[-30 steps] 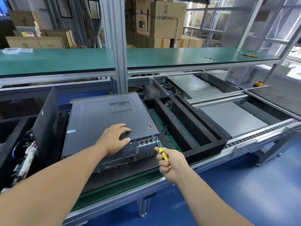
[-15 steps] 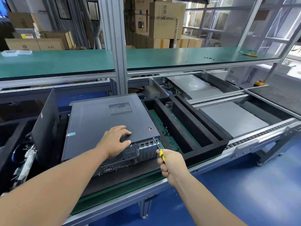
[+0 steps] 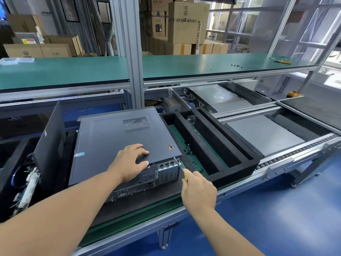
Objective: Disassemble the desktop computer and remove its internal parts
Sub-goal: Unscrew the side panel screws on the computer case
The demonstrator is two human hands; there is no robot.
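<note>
— while you look down at the line, where does the desktop computer case [image 3: 120, 143] sit?

— it lies flat on its side on a dark mat on the conveyor bench [image 3: 129, 230], rear panel toward me, vent grille on top. my left hand [image 3: 132, 163] rests on the near top edge, fingers spread flat on the lid, thumb hooked over the rim above the rear ports.

— and your right hand [image 3: 198, 189]?

— i grip a yellow-handled screwdriver [image 3: 181, 168], fingers curled round the handle so only a sliver of yellow shows. its tip sits at the top right corner of the rear panel, at a screw there.

— what's beside the case?

— just to the right, a black foam tray [image 3: 230, 154] with long slots; small screws lie in the nearest slot. to the left, a detached black side panel [image 3: 49, 143] stands upright, with loose circuit boards [image 3: 27, 185] and cables in front of it. on the far green shelf [image 3: 73, 71], well apart, lies a second screwdriver [image 3: 282, 61] near some scattered screws.
</note>
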